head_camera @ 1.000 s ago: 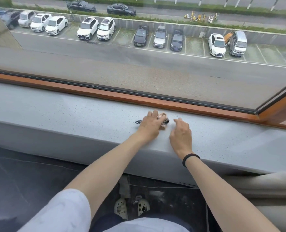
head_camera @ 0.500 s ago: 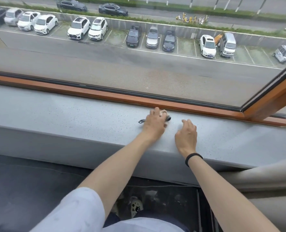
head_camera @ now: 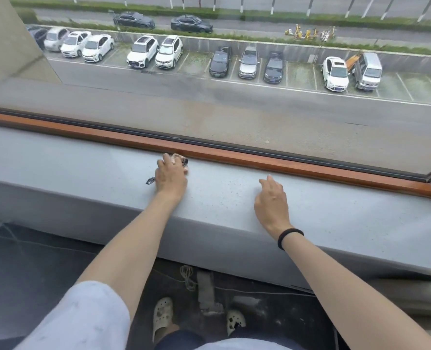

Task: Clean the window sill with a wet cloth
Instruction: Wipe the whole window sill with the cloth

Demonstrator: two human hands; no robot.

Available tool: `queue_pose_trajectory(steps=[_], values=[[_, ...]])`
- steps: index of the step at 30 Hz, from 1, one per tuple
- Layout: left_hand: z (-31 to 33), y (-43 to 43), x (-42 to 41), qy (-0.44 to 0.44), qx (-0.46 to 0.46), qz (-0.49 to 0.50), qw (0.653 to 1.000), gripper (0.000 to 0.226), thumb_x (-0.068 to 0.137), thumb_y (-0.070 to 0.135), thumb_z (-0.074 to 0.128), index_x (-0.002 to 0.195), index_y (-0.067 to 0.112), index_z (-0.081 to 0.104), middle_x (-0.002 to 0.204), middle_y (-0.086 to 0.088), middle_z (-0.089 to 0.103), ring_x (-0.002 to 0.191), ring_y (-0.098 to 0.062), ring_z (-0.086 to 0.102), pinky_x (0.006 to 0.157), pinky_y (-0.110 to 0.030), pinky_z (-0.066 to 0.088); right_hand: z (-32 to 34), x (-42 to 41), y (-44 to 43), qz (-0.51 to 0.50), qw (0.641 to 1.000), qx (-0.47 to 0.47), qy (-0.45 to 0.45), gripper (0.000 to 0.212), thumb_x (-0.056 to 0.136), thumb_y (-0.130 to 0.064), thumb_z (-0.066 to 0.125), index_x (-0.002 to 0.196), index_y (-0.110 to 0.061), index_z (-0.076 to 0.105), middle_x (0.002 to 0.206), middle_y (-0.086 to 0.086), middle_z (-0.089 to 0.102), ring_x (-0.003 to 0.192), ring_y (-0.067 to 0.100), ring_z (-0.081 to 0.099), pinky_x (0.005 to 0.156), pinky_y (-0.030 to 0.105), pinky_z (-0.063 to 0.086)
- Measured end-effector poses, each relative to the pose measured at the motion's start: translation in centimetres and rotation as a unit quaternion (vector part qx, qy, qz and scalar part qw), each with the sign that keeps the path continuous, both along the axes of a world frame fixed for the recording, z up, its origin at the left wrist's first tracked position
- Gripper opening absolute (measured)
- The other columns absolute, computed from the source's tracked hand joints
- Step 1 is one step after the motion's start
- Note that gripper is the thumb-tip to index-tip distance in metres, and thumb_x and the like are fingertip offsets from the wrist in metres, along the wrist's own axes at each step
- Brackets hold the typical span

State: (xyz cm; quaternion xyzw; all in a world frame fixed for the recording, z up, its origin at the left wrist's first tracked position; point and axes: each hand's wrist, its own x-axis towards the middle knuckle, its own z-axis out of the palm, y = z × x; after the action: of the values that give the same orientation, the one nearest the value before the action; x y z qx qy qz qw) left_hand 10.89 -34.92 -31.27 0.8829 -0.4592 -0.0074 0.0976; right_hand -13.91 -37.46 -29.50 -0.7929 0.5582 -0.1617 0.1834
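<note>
Two bare arms reach forward over the grey window sill [head_camera: 83, 168], both palm down. The left arm is stretched out nearly straight, with a white sleeve [head_camera: 83, 319] at its upper end. The left hand [head_camera: 171, 176] sits on a bunched cloth [head_camera: 181, 160], fingers curled over it and gripping it against the sill. The cloth's pinkish end pokes out past the fingertips, just short of the wooden window frame [head_camera: 260, 157]. A dark patterned tail of it sticks out on the hand's left side, farther from the frame. Contact between cloth and frame can't be confirmed.

The right hand [head_camera: 272, 203] lies nearer the person than the left hand and farther from the frame. It holds nothing; fingers are loosely extended, slightly spread and pointing at the frame, with the fingertips on or just above the sill. A black wristband [head_camera: 289, 237] is on the right wrist. Below the sill edge, well away from the frame, two pale slippers [head_camera: 162, 317] stand on the dark floor.

Versus half a second ago: the left hand and cloth have slid left along the frame and closer to it. The hands were near each other then and are now well apart. The right hand is in much the same pose.
</note>
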Motion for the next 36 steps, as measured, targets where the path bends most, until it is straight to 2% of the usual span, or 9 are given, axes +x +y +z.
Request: queue_pose_trajectory(steps=[6,10,15,19,23,27,31,34,36], values=[[-0.7,-1.4,-4.0,0.000,0.005,-0.261,0.965,0.047,0.088,0.012,0.048,0.135,0.019,0.043,0.124,-0.011,0.038,0.107,-0.030,0.040,0.082,-0.035,0.041,-0.2,8.7,2.0,0.004,0.999,-0.030,0.034,0.033,0.086,0.003,0.039,0.114,0.002,0.056,0.125,0.019,0.049,0.118,0.035,0.044,0.100,0.036,0.032],[-1.0,0.5,5.6,-0.016,-0.005,-0.235,0.972,0.043,0.090,0.011,0.047,0.132,0.021,0.048,0.117,-0.013,0.041,0.102,-0.032,0.041,0.079,-0.039,0.041,-0.7,14.3,4.5,-0.003,0.996,-0.076,0.046,0.016,0.081,0.005,0.040,0.086,-0.001,0.054,0.100,0.017,0.052,0.094,0.034,0.048,0.084,0.037,0.037],[-1.2,5.8,20.0,0.002,0.002,-0.091,0.996,0.046,0.091,0.011,0.047,0.136,0.016,0.045,0.120,-0.020,0.037,0.107,-0.037,0.039,0.087,-0.045,0.040,-1.0,19.6,7.8,-0.019,0.998,-0.050,0.041,0.022,0.086,0.003,0.034,0.097,-0.001,0.052,0.113,0.016,0.050,0.104,0.029,0.044,0.097,0.035,0.034],[-0.4,5.9,19.4,0.027,-0.026,-0.034,0.999,0.039,0.094,0.020,0.045,0.131,0.007,0.045,0.126,-0.021,0.035,0.110,-0.038,0.038,0.088,-0.044,0.039,-1.0,19.8,10.0,-0.041,0.997,-0.023,0.054,0.028,0.090,0.002,0.032,0.108,0.001,0.053,0.131,0.019,0.046,0.122,0.032,0.040,0.106,0.039,0.030],[-0.3,8.0,10.5,0.051,-0.019,-0.186,0.981,0.039,0.091,0.016,0.047,0.130,0.015,0.047,0.123,-0.014,0.038,0.109,-0.031,0.038,0.084,-0.037,0.038,-0.4,18.9,11.2,-0.052,0.995,0.009,0.084,0.032,0.092,0.001,0.030,0.115,0.002,0.051,0.146,0.018,0.035,0.136,0.031,0.028,0.114,0.039,0.023],[0.1,11.1,10.9,0.022,0.018,-0.293,0.956,0.045,0.092,0.016,0.049,0.136,0.022,0.043,0.121,-0.012,0.038,0.108,-0.030,0.038,0.084,-0.037,0.037,0.1,19.1,11.9,-0.040,0.993,0.017,0.109,0.030,0.088,0.002,0.030,0.111,0.000,0.051,0.124,0.017,0.049,0.116,0.031,0.041,0.098,0.037,0.034],[0.2,15.0,20.8,-0.001,0.011,-0.124,0.992,0.052,0.087,0.003,0.043,0.137,0.019,0.044,0.117,-0.016,0.038,0.103,-0.033,0.040,0.084,-0.038,0.039,-0.2,19.1,12.9,-0.029,0.991,0.013,0.127,0.034,0.089,0.001,0.031,0.120,0.000,0.047,0.131,0.017,0.044,0.122,0.030,0.038,0.103,0.038,0.035],[1.1,14.9,18.1,0.026,-0.014,-0.011,1.000,0.042,0.089,0.009,0.044,0.130,0.012,0.048,0.120,-0.018,0.037,0.105,-0.035,0.039,0.086,-0.040,0.039,-0.2,17.1,12.6,-0.015,0.986,0.012,0.166,0.045,0.088,0.001,0.033,0.133,-0.002,0.037,0.145,0.015,0.032,0.134,0.028,0.027,0.114,0.042,0.021],[1.3,14.5,12.4,0.052,-0.026,-0.054,0.997,0.039,0.090,0.013,0.045,0.129,0.013,0.048,0.122,-0.016,0.037,0.106,-0.031,0.039,0.085,-0.037,0.039,-0.1,16.4,12.5,-0.002,0.982,0.017,0.186,0.053,0.089,0.001,0.032,0.141,-0.004,0.028,0.153,0.014,0.020,0.142,0.027,0.016,0.117,0.045,0.008]])
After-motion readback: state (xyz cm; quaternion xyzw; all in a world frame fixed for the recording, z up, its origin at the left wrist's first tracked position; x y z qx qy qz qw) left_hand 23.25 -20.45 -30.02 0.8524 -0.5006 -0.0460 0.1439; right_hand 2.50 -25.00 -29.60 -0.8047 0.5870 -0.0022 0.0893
